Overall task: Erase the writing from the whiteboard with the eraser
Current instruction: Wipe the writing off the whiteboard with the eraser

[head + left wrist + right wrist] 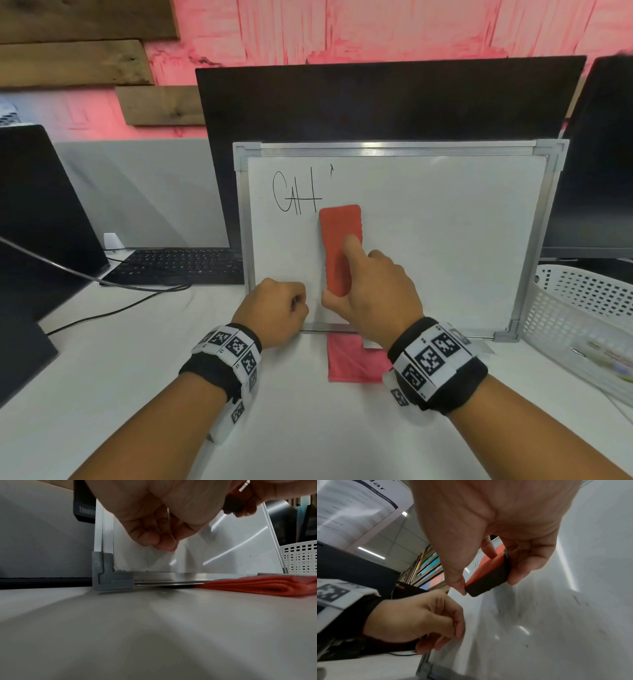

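Observation:
A silver-framed whiteboard point(445, 240) leans upright against a dark monitor. Black handwriting point(296, 193) remains at its upper left, with a small mark point(331, 168) further right. My right hand point(373, 291) grips a red eraser point(340, 240) with a black felt base point(488, 584), thumb on the left side, index finger on its back, pressing it against the board just below and right of the writing. My left hand point(279, 308) is curled into a fist holding nothing, knuckles against the board's lower left point(154, 536).
A folded red cloth point(352, 363) lies under the board's bottom edge. A white perforated basket point(582, 315) stands at the right. A black keyboard point(178, 265) and cables lie to the left, beside a second monitor point(41, 212).

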